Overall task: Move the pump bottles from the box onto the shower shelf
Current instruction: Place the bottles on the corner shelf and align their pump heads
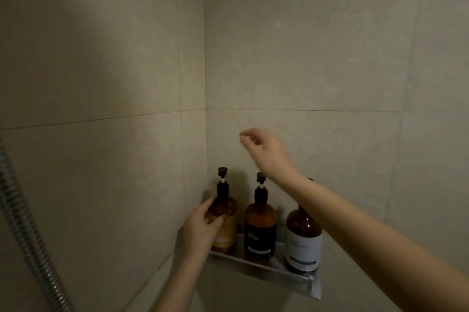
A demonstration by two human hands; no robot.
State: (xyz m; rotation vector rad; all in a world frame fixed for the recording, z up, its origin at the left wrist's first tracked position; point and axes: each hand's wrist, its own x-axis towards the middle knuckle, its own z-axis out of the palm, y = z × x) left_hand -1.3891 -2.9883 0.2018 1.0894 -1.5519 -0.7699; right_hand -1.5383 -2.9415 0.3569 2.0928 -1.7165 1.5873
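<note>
We see three amber pump bottles standing upright in a row on a triangular brushed-metal corner shelf (276, 267) fixed where two beige tiled walls (317, 58) meet. Our left hand (201, 229) is wrapped around the amber pump bottle with the yellow label (225, 223), thumb on its shoulder and fingers curled against its left side, so this hand is closed on that bottle (the one nearest the corner). Just to the right of that grip stands the amber pump bottle with the black label (260, 225), close beside the held one; whether the two touch we cannot tell. Further right, near the shelf's outer end, stands the amber bottle with the white label (303, 240); its pump head is mostly hidden behind our right forearm. Our right hand (264, 152) hovers in the air above and to the right of the gripped bottle, fingers loosely spread and holding nothing, with the forearm crossing over the white-labelled bottle. A ribbed metal shower hose (24, 223) runs down the far left edge
</note>
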